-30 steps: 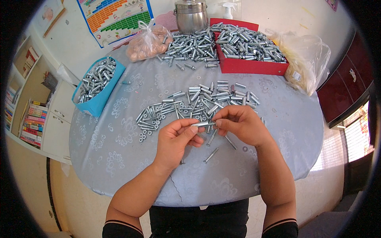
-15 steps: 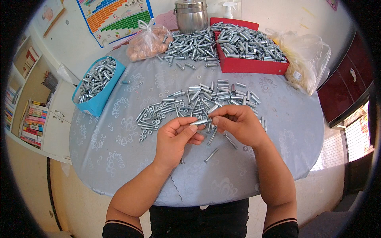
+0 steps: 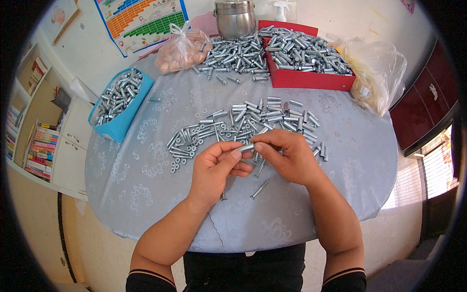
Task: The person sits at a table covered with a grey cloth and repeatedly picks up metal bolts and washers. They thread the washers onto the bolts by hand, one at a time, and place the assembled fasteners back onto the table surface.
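My left hand (image 3: pixel 216 168) and my right hand (image 3: pixel 287 155) meet over the middle of a round table covered in a grey patterned cloth (image 3: pixel 146 180). Between their fingertips they pinch one small silver metal sleeve (image 3: pixel 245 147), held level. Just beyond the hands lies a spread of several silver sleeves, bolts and washers (image 3: pixel 243 124). Two loose bolts (image 3: pixel 259 189) lie on the cloth under and in front of my hands.
A blue box of metal parts (image 3: pixel 119 102) sits at the left edge. A red tray heaped with parts (image 3: pixel 306 56) and a loose pile (image 3: pixel 233 53) stand at the back, with a steel pot (image 3: pixel 236 18), an orange-filled bag (image 3: pixel 182 48) and a clear bag (image 3: pixel 374 73).
Both hands have stayed in place over the table. The fingers have shifted slightly on the sleeve held between them.
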### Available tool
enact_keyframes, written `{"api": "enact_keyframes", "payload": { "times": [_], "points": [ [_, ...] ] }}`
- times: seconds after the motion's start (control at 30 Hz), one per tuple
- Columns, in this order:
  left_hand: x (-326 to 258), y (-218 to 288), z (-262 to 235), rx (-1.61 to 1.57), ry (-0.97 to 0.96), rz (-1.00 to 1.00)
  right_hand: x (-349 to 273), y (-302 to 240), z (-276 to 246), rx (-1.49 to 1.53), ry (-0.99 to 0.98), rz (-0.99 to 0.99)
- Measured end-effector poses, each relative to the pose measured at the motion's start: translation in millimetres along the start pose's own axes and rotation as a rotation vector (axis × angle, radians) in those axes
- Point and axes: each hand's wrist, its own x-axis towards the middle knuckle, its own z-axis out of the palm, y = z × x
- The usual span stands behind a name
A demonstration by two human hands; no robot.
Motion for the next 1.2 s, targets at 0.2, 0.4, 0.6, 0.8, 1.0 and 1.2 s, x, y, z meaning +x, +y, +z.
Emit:
{"api": "enact_keyframes", "payload": {
  "times": [0.2, 0.4, 0.6, 0.8, 1.0, 1.2],
  "points": [
    [-1, 1, 2, 0.021, 0.016, 0.003, 0, 4, -5, 0.003, 0.083, -0.006],
    [3, 2, -3, -0.011, 0.147, 0.050, 4, 15, -28, 0.078, 0.305, 0.180],
    [4, -1, -7, -0.017, 0.157, 0.087, -1, 6, -51, -0.404, 0.037, 0.065],
    [3, -2, -5, 0.002, 0.137, 0.072, -9, 18, -73, -0.602, -0.266, 0.098],
    [3, -2, -5, 0.000, 0.148, 0.075, -11, 16, -75, -0.689, -0.204, 0.125],
    [3, -3, -5, -0.007, 0.143, 0.074, -13, 11, -72, -0.712, -0.318, 0.175]
  ]
}}
